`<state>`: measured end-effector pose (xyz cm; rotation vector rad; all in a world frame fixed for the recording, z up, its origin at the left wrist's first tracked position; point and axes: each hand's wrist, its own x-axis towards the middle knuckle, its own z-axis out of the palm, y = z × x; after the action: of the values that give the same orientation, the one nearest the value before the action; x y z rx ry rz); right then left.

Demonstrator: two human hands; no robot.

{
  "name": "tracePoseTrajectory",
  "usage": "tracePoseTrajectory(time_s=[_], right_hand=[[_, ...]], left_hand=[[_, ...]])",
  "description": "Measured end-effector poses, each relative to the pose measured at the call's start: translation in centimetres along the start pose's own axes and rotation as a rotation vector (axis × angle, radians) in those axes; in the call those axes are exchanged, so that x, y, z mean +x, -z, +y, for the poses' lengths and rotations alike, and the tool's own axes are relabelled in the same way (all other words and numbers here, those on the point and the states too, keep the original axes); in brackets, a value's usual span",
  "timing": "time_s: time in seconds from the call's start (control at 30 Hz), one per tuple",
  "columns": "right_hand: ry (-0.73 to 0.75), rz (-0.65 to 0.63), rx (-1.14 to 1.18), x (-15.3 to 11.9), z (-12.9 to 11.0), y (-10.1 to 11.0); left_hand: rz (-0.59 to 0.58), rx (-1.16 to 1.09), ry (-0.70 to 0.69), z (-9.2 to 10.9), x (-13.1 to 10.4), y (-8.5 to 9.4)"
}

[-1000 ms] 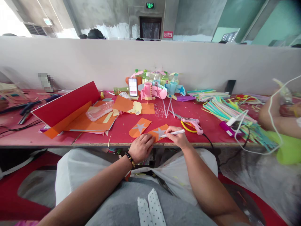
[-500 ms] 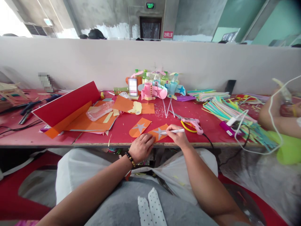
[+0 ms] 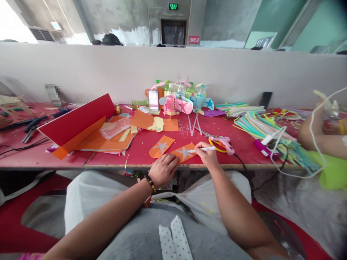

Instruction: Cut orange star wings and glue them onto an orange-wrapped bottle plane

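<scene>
At the table's front edge, my left hand, with a beaded bracelet on the wrist, has its fingers closed over the left end of an orange paper piece. This piece bears a grey-white star. My right hand grips a white pen, its tip pointing left at the star. Just left, a second orange paper piece, rounded at one end, lies flat with a similar star. My left thumb is mostly hidden.
Decorated bottles stand at the back beside a phone. A pink glue gun and scissors lie right of my hand. Farther right are colored strips, a purple power socket, a white cable and another person's arm. Orange sheets lie left.
My right hand and the white pen have shifted slightly right, and the pen lies flatter, leaving more of the star visible. My left hand stays in place on the orange paper piece.
</scene>
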<state>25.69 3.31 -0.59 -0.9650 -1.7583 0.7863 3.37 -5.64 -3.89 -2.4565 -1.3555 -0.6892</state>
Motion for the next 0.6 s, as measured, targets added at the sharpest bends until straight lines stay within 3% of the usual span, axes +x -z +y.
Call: tracePoseTrajectory(time_s=[0.43,0.6], right_hand=[[0.004,-0.061,-0.001,-0.03,0.07,0.11],[-0.004,-0.021,-0.014,-0.08,-0.15,0.08]], left_hand=[[0.009,-0.012,0.007,-0.01,0.04,0.01],[0.007,-0.017,0.005,-0.06,-0.02,-0.17]])
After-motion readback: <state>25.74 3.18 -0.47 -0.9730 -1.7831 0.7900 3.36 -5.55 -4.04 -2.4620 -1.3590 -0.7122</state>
